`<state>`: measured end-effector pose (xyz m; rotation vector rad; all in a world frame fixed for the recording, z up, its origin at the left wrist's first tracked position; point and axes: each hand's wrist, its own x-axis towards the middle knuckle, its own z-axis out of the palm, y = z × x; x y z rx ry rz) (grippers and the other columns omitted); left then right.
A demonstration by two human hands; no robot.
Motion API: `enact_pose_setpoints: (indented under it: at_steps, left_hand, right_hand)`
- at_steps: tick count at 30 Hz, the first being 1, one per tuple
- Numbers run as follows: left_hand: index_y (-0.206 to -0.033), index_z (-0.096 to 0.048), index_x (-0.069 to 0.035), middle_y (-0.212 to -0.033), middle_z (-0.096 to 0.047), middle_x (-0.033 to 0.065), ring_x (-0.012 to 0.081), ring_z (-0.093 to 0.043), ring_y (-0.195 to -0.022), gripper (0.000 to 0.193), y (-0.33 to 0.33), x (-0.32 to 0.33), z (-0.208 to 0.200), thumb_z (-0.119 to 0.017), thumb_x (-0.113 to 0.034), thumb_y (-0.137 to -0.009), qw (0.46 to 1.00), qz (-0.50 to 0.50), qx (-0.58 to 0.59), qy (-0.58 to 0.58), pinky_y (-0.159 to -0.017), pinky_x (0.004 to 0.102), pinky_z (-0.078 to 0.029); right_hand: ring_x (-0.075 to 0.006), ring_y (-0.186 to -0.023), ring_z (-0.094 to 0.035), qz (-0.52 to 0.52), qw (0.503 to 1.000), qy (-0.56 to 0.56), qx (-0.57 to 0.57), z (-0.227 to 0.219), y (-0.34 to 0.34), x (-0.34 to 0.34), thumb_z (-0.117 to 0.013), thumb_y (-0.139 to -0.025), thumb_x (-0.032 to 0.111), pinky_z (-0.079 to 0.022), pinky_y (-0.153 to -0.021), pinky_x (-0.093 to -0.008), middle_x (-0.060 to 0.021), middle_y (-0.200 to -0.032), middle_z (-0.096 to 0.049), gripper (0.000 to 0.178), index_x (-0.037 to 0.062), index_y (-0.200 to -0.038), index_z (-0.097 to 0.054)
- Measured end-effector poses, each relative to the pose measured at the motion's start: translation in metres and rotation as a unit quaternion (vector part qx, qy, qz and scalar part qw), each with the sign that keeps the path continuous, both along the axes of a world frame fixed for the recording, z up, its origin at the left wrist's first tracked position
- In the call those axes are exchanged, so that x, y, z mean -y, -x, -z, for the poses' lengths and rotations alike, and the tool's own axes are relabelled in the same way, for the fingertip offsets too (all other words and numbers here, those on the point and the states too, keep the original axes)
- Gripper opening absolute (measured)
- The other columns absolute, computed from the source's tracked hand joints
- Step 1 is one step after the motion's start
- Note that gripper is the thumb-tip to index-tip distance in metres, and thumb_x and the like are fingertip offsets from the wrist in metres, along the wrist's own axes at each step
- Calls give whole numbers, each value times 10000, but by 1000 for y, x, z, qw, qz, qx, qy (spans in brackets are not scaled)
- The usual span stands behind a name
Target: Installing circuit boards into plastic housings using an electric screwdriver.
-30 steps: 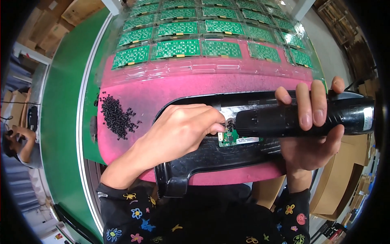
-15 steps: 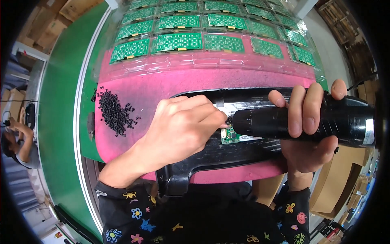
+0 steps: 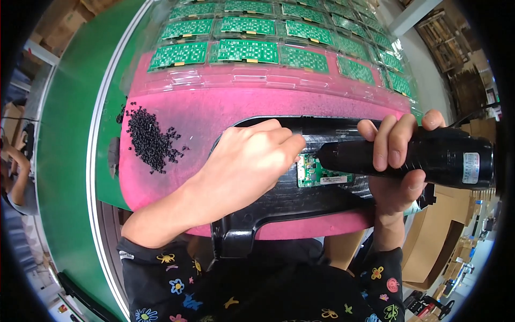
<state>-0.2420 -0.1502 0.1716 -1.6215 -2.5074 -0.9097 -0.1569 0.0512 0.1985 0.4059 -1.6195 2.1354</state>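
My right hand (image 3: 394,150) is wrapped round a black electric screwdriver (image 3: 448,158), which lies nearly level with its tip pointing left. That tip reaches the upper edge of a small green circuit board (image 3: 311,176), seated in a long black plastic housing (image 3: 279,206). Just left of the tip, my left hand (image 3: 249,155) has its fingertips pinched together over the housing. Whatever sits in that pinch is too small or hidden to make out. A pile of small black screws (image 3: 150,140) lies to the left of my left hand.
Under the housing is a pink mat (image 3: 177,112) on a green table (image 3: 70,161). Clear plastic trays (image 3: 257,83) of green circuit boards (image 3: 248,51) fill the far side. At right below the screwdriver stands a cardboard box (image 3: 434,236). Another person's arm (image 3: 20,172) shows at far left.
The screwdriver's tip has shifted right and its body has turned, so more of the circuit board shows. My left hand's pinched fingertips have moved slightly right and up. The whole view has shifted a little.
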Motion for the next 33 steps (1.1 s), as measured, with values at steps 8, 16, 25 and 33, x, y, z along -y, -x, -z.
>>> enact_pose_setpoints:
  at_steps: [8,16,25,33]
  left_hand:
    - [-830,-617,-24,-754,-593,81,268,-608,-770,103,0,3,4,-686,-93,-795,1000,0,-8,8,-602,389,-500]
    - [-812,-615,-27,-751,-585,79,267,-604,-773,109,0,3,4,-686,-109,-795,1000,6,-11,1,-608,392,-503]
    - [-806,-626,-27,-760,-594,78,267,-607,-778,107,0,2,6,-689,-113,-794,1000,5,-16,5,-626,387,-513]
    - [-810,-635,-25,-763,-602,76,264,-611,-763,106,0,2,5,-695,-111,-791,1000,0,-19,2,-615,382,-515]
  right_hand:
    - [-140,-671,-542,16,1000,-20,4,1,3,6,-807,-789,342,-485,-912,-374,-2,-769,-514,661,141,-1268,-399]
    - [-137,-669,-541,11,1000,-27,-9,0,5,8,-804,-794,345,-491,-908,-371,-1,-767,-511,653,136,-1262,-399]
    - [-138,-680,-549,8,1000,-25,-15,-1,5,7,-811,-785,349,-477,-870,-359,-3,-785,-527,665,140,-1264,-400]
    - [-144,-673,-533,-14,1000,4,-9,-1,12,11,-798,-783,206,-461,-727,-308,-35,-794,-534,605,99,-1238,-414]
